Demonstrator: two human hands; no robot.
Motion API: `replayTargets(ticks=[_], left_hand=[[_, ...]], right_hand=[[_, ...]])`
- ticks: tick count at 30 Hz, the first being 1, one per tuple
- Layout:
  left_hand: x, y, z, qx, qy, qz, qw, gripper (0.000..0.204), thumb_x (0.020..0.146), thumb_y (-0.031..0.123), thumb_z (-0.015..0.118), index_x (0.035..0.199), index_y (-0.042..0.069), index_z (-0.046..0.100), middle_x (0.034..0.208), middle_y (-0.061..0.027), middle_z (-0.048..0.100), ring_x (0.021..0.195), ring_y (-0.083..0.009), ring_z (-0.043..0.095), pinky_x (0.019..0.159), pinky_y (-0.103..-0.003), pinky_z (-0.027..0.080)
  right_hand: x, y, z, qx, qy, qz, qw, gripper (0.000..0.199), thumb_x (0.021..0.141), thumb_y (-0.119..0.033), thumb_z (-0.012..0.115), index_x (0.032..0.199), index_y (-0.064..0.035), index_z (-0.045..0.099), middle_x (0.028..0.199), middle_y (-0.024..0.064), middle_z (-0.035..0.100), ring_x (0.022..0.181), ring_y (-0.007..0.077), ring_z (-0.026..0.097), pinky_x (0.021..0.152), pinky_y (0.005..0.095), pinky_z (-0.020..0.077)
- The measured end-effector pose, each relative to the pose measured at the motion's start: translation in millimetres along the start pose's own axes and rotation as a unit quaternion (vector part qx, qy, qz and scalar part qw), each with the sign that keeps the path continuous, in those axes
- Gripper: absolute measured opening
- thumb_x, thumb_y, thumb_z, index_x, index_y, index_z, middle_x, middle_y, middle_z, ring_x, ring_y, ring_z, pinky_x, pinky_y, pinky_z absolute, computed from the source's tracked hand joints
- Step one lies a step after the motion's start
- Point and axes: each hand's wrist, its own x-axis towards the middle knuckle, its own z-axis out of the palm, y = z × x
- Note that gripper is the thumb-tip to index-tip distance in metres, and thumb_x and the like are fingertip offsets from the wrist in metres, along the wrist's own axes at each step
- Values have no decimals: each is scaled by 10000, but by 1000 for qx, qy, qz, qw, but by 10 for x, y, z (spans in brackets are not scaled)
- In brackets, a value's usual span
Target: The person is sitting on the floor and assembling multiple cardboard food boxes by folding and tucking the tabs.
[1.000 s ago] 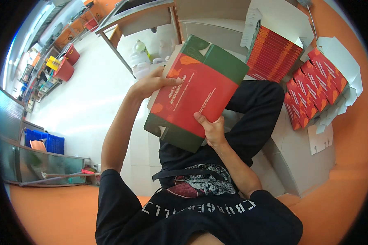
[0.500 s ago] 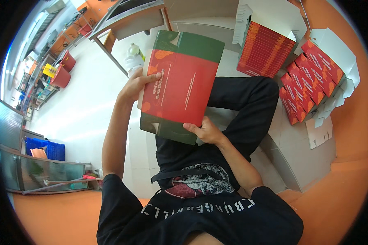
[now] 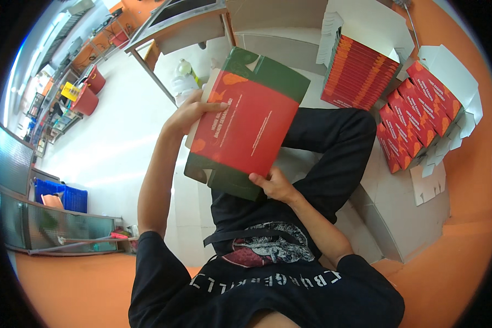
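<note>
Left hand [image 3: 189,113] closed round the left edge of a flattened carton [image 3: 247,123], thumb on the printed face, fingers mostly hidden. Right hand [image 3: 276,185] pinches the lower right corner, thumb on top and fingers underneath. Head view: the carton is held aslant above the lap of the person's black trousers [image 3: 339,131], who sits beside a tiled ledge [image 3: 391,205]. An orange wall [image 3: 467,235] runs along the ledge's right edge. Pale floor [image 3: 115,142] spreads leftward, with a metal-framed bench [image 3: 188,37] at its far side and a bottle [image 3: 185,68] near one leg.

Towards the ledge's far end stand a tight row of thin red cartons [image 3: 361,71], a white flap rising behind, and a second red group [image 3: 421,117] near the right edge. A cardboard scrap [image 3: 427,186] lies just below them. On the floor, a blue crate [image 3: 74,200] holds something orange [image 3: 52,201]; red tubs [image 3: 86,101] stand farther off.

White lettering crosses the held carton's red face between green end panels; the black shirt [image 3: 306,298] carries white block capitals.
</note>
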Motion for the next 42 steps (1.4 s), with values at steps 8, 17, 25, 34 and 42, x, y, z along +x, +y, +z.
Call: replayTargets(ticks=[8,17,25,34,42], left_hand=[[-83,-111,-27,-19,-62,-13,998,361,743,162,698,1016,-56,605,878,-118,659,713,-147,642,666,-267,524],[-103,-71,-17,-38,-93,-26,995,397,722,171,729,1026,-52,604,900,-114,661,742,-143,643,678,-267,525],[-128,43,11,99,-113,-16,989,383,706,202,732,986,-40,635,900,-113,669,712,-136,643,677,-255,511],[-24,-83,-2,61,-146,-35,987,382,703,239,741,956,-33,652,847,-95,675,710,-125,641,668,-241,509],[-154,125,-11,179,-122,-6,976,404,717,265,740,979,-25,644,840,-96,680,724,-134,644,678,-248,512]], right_hand=[[145,-240,-306,8,76,-12,997,260,914,-241,571,935,12,624,842,9,622,737,60,544,662,223,438],[41,-273,-143,-28,70,-159,984,139,902,-122,557,911,0,623,820,-1,631,760,58,556,683,229,441],[-22,-206,-114,-28,-122,102,987,192,889,-211,599,960,-40,549,657,10,529,479,103,482,457,236,407],[-100,-168,19,36,-106,46,993,202,874,-203,622,968,-41,550,644,-7,506,489,77,457,426,227,369],[-13,64,-53,25,-87,106,990,294,895,-292,586,996,-21,536,694,31,545,559,101,535,510,238,440]])
